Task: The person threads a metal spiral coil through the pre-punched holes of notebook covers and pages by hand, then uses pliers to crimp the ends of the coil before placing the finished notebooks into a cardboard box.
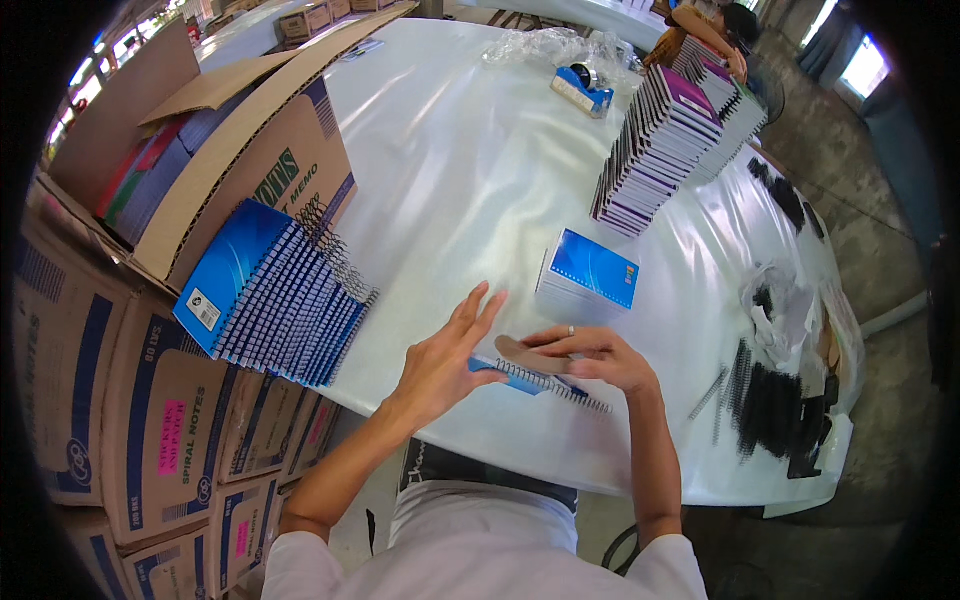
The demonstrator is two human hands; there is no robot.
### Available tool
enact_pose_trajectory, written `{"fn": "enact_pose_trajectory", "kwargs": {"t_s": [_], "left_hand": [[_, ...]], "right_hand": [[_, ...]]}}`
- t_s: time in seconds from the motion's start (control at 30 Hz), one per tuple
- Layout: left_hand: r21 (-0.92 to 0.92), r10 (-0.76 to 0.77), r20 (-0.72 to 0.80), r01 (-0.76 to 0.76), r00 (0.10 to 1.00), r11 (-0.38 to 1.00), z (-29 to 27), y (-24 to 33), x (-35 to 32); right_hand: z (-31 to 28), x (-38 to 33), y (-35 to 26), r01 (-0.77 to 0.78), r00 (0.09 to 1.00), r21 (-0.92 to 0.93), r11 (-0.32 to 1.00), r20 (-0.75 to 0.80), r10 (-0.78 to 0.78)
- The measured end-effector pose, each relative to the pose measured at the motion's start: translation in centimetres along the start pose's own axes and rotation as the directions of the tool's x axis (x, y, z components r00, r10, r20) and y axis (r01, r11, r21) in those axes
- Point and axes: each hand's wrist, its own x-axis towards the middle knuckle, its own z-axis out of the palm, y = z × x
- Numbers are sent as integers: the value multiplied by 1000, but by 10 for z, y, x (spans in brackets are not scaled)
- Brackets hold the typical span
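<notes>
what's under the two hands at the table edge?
A blue spiral notebook on the white table, wire binding showing along its near edge. The right hand presses a flat tan piece onto it. Most of the cover is hidden by the left hand.

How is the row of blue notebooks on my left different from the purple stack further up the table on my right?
The blue notebooks lean in a row against the open cardboard box at the table's left edge; the purple notebooks lean in a longer row out on the white table. The blue row's black spiral coils show plainly along its right side; the purple row's coils cannot be made out. Both are fanned, slanted rows of matching notebooks.
</notes>
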Motion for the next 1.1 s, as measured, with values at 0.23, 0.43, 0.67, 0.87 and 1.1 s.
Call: {"fn": "enact_pose_trajectory", "kwargs": {"t_s": [0.23, 0.43, 0.67, 0.87, 1.1], "left_hand": [[-497, -182, -110, 104, 977, 861, 24, -24, -5], [-547, -193, -37, 142, 980, 825, 22, -22, -13], [-536, -171, -88, 98, 981, 839, 25, -23, -11], [-597, -147, -116, 49, 982, 801, 28, -27, -11], [-593, -154, -146, 39, 977, 804, 31, -32, -11]], "right_hand": [[-10, 4, 8, 103, 989, 62, 993, 103, -109], [-3, 7, 2, -11, 999, -20, 1000, 49, 12], [1, 4, 4, 86, 996, 69, 994, 31, -88], [-8, 7, 9, 31, 998, 62, 998, 57, -35], [-1, 11, 1, 83, 994, 96, 992, 60, -89]]}}
